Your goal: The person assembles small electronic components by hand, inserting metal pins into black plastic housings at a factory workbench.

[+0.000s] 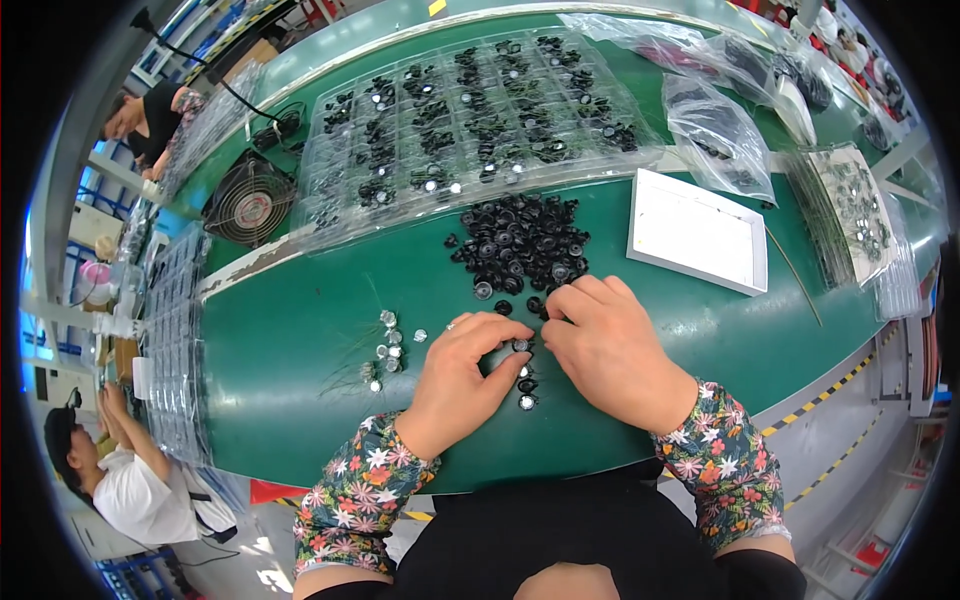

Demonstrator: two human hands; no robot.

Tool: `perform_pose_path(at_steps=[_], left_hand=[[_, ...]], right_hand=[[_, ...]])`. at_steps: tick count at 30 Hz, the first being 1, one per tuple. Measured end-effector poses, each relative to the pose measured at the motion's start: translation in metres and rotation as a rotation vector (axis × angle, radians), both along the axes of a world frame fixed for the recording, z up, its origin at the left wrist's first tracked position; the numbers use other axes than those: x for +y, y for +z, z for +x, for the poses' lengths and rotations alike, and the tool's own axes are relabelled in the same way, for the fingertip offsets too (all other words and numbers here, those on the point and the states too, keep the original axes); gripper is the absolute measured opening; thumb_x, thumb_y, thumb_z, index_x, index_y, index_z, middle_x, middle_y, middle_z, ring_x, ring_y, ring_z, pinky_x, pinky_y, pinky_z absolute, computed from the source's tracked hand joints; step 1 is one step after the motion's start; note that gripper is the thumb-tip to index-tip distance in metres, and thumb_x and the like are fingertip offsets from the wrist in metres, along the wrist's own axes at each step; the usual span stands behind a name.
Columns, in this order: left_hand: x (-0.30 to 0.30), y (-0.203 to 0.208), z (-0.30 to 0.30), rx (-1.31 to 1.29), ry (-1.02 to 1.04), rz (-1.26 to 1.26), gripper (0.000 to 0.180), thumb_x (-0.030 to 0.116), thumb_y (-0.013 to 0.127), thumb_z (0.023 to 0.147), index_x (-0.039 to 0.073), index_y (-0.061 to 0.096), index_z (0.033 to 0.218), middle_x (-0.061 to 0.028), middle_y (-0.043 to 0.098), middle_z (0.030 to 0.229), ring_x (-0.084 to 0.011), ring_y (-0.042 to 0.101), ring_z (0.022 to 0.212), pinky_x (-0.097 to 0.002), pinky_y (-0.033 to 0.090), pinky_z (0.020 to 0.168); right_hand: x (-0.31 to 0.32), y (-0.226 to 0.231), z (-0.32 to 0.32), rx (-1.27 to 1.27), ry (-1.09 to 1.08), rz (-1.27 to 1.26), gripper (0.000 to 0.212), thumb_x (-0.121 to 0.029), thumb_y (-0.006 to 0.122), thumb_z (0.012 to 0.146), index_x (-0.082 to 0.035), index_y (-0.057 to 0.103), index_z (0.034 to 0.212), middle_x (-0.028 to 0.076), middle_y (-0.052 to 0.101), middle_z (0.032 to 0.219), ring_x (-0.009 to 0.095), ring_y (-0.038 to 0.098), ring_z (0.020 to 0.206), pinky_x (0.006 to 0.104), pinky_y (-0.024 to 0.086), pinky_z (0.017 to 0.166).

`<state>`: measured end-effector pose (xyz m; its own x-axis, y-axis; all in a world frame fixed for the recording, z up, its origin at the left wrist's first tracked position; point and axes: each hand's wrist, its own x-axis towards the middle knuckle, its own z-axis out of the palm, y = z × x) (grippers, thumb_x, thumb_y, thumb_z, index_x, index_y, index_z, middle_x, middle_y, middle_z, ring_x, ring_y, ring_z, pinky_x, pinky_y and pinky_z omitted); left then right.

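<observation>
My left hand [462,368] has its thumb and forefinger closed around a small round black part with a silvery face [521,345]. Close beside it, the curled fingers of my right hand [618,345] come together at the pile's near edge; what they grip, if anything, is hidden behind them. A loose black cap-like part [503,307] lies just beyond my fingertips. Below the fingers, a short row of small black parts with white discs [527,403] runs toward me. The heap of black round parts [515,240] sits just past both hands.
Silvery discs with thin wires [388,350] lie left of my hands. Behind the heap is a clear compartment tray [410,190] of wired parts. A white shallow box [690,268] stands right, plastic bags [715,130] behind it, a fan [250,200] at left. Two people work further left.
</observation>
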<state>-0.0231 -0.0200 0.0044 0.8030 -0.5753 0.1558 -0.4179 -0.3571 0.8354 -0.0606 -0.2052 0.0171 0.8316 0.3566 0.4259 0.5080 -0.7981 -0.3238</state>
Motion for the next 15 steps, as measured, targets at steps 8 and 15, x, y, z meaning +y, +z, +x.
perform_pose_path(at_steps=[8, 15], left_hand=[[0.007, -0.003, -0.004, -0.193, -0.029, 0.149, 0.02, 0.008, 0.07, 0.074, 0.008, 0.067, 0.094, -0.0062, 0.057, 0.089, -0.0248, 0.053, 0.085, -0.0356, 0.042, 0.078], [0.018, 0.012, -0.003, -0.324, -0.048, 0.242, 0.021, 0.006, 0.067, 0.073, 0.01, 0.067, 0.093, -0.0034, 0.057, 0.091, -0.0229, 0.054, 0.085, -0.0372, 0.04, 0.079]], right_hand=[[-0.015, 0.021, -0.009, 0.223, -0.108, -0.225, 0.008, -0.015, 0.068, 0.067, -0.009, 0.063, 0.071, 0.005, 0.055, 0.075, 0.023, 0.055, 0.08, 0.0351, 0.042, 0.073], [-0.013, 0.025, -0.005, 0.145, -0.208, -0.052, 0.014, -0.012, 0.071, 0.07, -0.005, 0.065, 0.08, 0.007, 0.057, 0.077, 0.027, 0.056, 0.075, 0.0381, 0.045, 0.068]])
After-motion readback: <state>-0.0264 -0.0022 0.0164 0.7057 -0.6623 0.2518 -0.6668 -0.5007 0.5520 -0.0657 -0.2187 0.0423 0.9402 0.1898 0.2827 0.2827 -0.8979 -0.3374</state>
